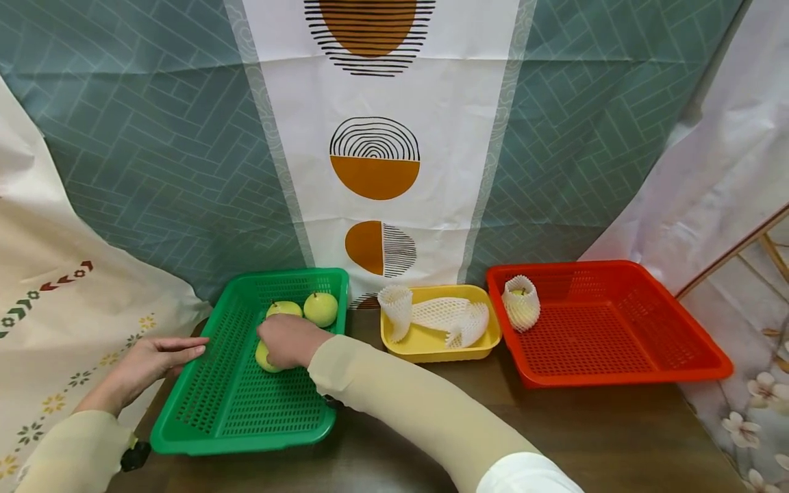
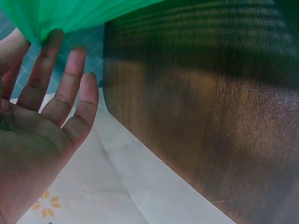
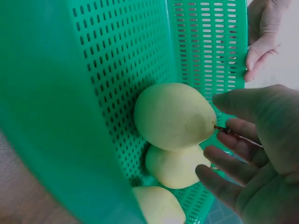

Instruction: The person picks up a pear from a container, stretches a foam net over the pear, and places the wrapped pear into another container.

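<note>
Three pale yellow pears lie in a green basket (image 1: 246,428). In the right wrist view my right hand (image 3: 261,149) reaches in beside the nearest pear (image 3: 173,116), thumb and fingers spread around its stem end. The thumb tip is close to the skin; I cannot tell whether it touches. Seen from the head, this hand (image 1: 290,340) partly covers that pear (image 1: 265,359). Behind it sit a second pear (image 1: 284,308) and a third pear (image 1: 320,309). My left hand (image 1: 144,366) is at the basket's left rim, its fingers extended (image 2: 67,86) against the edge.
A yellow tray (image 1: 444,356) holding white foam nets (image 1: 440,313) stands in the middle. To the right is a red basket (image 1: 592,335), with a pear in a foam net (image 1: 521,305) at its left. All stand on a dark wooden table (image 1: 394,438), with a curtain (image 1: 394,205) behind.
</note>
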